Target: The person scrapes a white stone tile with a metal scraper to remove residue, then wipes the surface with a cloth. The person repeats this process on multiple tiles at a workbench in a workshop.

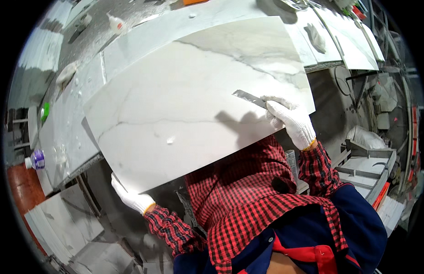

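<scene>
1. The pale, grey-veined slab (pixel 189 96) is lying across the tabletop (pixel 71 121), its near edge projecting toward the person.
2. The right grip (pixel 289 119), wearing a white knit glove, is grasping a flat metal blade (pixel 249 97); the blade is pointing left over the slab, near its right end.
3. The left grip (pixel 132 198), gloved likewise, is touching the slab's near-left corner; whether it is clamping cannot be told, since the slab is partly hiding the fingers.
4. A small white dab (pixel 170 140) is sitting on the slab's near-left area.
5. A purple-labelled bottle (pixel 37 160) is lying at the tabletop's left end.
</scene>
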### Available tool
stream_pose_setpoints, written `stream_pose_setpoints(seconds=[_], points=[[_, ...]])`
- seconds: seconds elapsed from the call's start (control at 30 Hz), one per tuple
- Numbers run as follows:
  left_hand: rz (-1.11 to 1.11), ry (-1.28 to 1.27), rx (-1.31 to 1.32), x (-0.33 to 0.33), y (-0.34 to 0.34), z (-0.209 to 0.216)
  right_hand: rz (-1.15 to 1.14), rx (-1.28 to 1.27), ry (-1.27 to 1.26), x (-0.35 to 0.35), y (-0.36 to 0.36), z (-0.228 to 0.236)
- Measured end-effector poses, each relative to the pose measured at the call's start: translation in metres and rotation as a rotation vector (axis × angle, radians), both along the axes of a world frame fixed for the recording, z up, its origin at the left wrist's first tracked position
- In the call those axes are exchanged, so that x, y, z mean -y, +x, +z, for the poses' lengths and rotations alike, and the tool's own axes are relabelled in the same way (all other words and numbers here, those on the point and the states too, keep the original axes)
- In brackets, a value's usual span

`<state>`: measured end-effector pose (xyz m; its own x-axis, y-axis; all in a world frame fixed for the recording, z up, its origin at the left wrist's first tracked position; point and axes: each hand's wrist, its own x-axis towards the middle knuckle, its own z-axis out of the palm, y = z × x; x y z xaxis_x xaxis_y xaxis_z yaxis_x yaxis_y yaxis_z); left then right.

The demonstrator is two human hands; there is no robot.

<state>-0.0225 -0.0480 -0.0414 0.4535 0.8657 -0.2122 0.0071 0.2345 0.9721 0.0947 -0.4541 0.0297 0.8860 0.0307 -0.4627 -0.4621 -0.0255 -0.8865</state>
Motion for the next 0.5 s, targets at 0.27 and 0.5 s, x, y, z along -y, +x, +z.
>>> stream_pose_setpoints(seconds=[0.27,0.5], points=[[0.142,0.039,0.016,0.001,0.005,0.005,-0.126,0.060,-0.034,0.032,-0.001,-0.009],[0.099,-0.081,0.131,-0.005,0.004,0.006,-0.168,0.177,-0.238,0.044,0.006,-0.003]])
